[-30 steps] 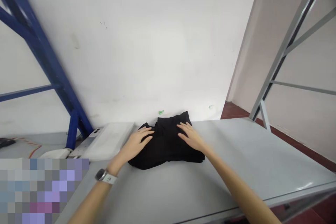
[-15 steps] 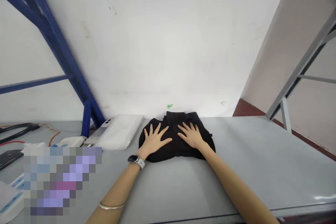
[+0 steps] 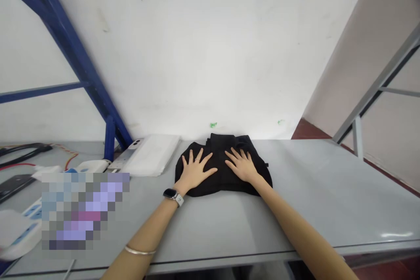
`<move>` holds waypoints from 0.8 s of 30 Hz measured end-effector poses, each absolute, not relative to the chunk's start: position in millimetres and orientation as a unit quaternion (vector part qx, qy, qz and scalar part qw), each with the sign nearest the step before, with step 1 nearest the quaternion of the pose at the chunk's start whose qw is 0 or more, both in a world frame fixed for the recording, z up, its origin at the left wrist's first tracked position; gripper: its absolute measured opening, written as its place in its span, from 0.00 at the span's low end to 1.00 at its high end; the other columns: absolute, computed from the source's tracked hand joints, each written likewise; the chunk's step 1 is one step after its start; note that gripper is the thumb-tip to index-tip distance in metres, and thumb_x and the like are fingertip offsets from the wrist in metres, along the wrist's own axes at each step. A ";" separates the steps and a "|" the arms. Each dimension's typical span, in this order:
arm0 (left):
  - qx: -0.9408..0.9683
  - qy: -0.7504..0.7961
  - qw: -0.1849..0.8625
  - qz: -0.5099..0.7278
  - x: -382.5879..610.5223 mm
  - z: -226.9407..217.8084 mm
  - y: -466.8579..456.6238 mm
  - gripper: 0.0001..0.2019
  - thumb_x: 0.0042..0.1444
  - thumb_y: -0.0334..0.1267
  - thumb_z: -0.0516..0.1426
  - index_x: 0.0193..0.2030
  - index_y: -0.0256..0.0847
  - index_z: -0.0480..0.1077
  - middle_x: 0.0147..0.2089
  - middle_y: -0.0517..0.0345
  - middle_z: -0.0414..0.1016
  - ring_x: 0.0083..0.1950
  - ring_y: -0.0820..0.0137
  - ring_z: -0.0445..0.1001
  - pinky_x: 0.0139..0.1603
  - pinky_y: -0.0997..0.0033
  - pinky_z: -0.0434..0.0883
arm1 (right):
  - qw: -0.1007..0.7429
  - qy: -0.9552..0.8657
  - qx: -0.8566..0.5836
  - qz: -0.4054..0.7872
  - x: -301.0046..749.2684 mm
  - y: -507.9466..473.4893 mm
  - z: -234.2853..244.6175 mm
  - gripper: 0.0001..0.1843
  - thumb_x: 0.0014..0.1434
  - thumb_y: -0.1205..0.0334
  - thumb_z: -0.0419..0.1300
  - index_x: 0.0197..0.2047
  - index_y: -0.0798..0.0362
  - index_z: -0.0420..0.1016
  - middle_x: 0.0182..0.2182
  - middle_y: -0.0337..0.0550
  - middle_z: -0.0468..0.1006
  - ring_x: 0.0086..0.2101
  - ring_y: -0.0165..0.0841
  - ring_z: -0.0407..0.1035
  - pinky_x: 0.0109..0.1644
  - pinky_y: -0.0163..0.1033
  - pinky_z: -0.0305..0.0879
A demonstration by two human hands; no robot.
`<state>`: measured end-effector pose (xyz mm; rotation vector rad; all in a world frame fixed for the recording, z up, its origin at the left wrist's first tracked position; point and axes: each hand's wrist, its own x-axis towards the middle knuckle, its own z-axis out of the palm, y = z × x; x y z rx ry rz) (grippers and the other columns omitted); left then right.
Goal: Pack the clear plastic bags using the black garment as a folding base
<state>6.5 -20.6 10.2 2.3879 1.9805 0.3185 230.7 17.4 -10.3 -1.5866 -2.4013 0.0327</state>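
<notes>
A black folded garment (image 3: 220, 179) lies on the grey table close to the wall, its layers bunched toward the back edge. Flat on its left part rests my left hand (image 3: 195, 172), fingers spread, with a ring on one finger. My right hand (image 3: 243, 167) presses the right part in the same way, palm down and fingers apart. Neither hand grips the cloth. On my left wrist is a watch (image 3: 173, 196) with a light strap, and farther up the forearm a silver bangle (image 3: 140, 251).
Left of the garment lies a white flat package (image 3: 152, 155) beside a phone (image 3: 133, 148). A power strip (image 3: 31, 223), black cables (image 3: 26, 151) and a dark phone-like slab (image 3: 15, 186) crowd the table's left side. A blue frame (image 3: 77, 59) and a grey frame (image 3: 370, 96) flank the table (image 3: 328, 197).
My head view has shifted slightly, so the scene sits a little higher and the table's front edge shows more. Both hands stay spread on the garment.
</notes>
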 end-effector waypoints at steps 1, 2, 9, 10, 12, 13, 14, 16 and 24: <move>0.765 0.635 0.013 0.102 8.0 10.3 -23.8 0.36 0.56 0.67 0.45 0.69 0.58 0.49 0.74 0.55 0.43 0.72 0.35 0.36 0.63 0.26 0.40 | 0.132 -0.827 -0.546 0.012 232.0 14.4 -10.5 0.29 0.67 0.42 0.41 0.69 0.38 0.52 0.69 0.37 0.51 0.65 0.52 0.45 0.66 0.60 0.40; 0.765 0.636 0.014 0.102 9.5 10.4 -27.1 0.36 0.56 0.67 0.45 0.69 0.58 0.50 0.74 0.55 0.43 0.72 0.36 0.35 0.63 0.26 0.40 | 0.133 -0.827 -0.546 0.013 233.2 11.3 -10.6 0.29 0.67 0.42 0.41 0.69 0.38 0.52 0.69 0.37 0.51 0.65 0.52 0.45 0.66 0.60 0.40; 0.764 0.637 0.012 0.104 17.0 12.5 -48.6 0.36 0.57 0.66 0.46 0.69 0.57 0.50 0.74 0.55 0.42 0.72 0.36 0.35 0.64 0.27 0.40 | 0.138 -0.822 -0.552 0.015 238.4 -11.3 -9.2 0.29 0.68 0.43 0.41 0.68 0.39 0.53 0.69 0.38 0.51 0.65 0.52 0.46 0.66 0.60 0.40; 0.764 0.636 0.013 0.103 17.6 12.5 -51.3 0.36 0.57 0.66 0.47 0.69 0.57 0.51 0.74 0.55 0.42 0.72 0.36 0.35 0.64 0.27 0.40 | 0.139 -0.821 -0.554 0.015 238.8 -14.9 -9.0 0.29 0.68 0.42 0.41 0.68 0.38 0.53 0.69 0.38 0.51 0.65 0.53 0.46 0.66 0.61 0.40; 0.767 0.633 0.010 0.103 18.4 11.9 -56.8 0.36 0.57 0.66 0.46 0.69 0.57 0.50 0.74 0.55 0.42 0.72 0.37 0.36 0.64 0.27 0.41 | 0.139 -0.818 -0.559 0.015 239.6 -22.3 -8.9 0.29 0.67 0.42 0.41 0.68 0.38 0.53 0.68 0.37 0.51 0.65 0.52 0.46 0.66 0.61 0.40; 0.768 0.632 0.006 0.103 18.8 11.4 -59.7 0.36 0.57 0.66 0.46 0.69 0.58 0.50 0.74 0.55 0.42 0.72 0.37 0.36 0.63 0.27 0.41 | 0.139 -0.816 -0.561 0.014 240.0 -26.3 -9.0 0.29 0.68 0.42 0.41 0.68 0.38 0.53 0.68 0.37 0.51 0.65 0.52 0.46 0.66 0.61 0.40; 0.770 0.630 0.001 0.103 19.1 10.8 -62.8 0.35 0.57 0.66 0.46 0.69 0.58 0.50 0.74 0.56 0.42 0.72 0.37 0.36 0.63 0.27 0.41 | 0.139 -0.815 -0.562 0.014 240.6 -30.2 -9.1 0.29 0.68 0.42 0.41 0.68 0.38 0.53 0.68 0.37 0.51 0.65 0.52 0.46 0.66 0.61 0.40; 0.772 0.628 -0.010 0.101 19.9 10.2 -69.4 0.35 0.57 0.66 0.45 0.69 0.58 0.50 0.74 0.56 0.43 0.72 0.38 0.37 0.64 0.27 0.42 | 0.139 -0.814 -0.564 0.015 241.8 -38.2 -9.3 0.29 0.68 0.42 0.40 0.68 0.38 0.53 0.69 0.37 0.51 0.65 0.52 0.46 0.66 0.61 0.40; 0.767 0.633 -0.025 0.096 25.0 10.6 -97.3 0.34 0.58 0.65 0.46 0.69 0.59 0.51 0.74 0.58 0.44 0.72 0.39 0.37 0.64 0.29 0.44 | 0.148 -0.812 -0.563 0.040 246.4 -64.6 -7.2 0.29 0.67 0.41 0.39 0.68 0.36 0.52 0.69 0.35 0.50 0.65 0.53 0.45 0.67 0.61 0.38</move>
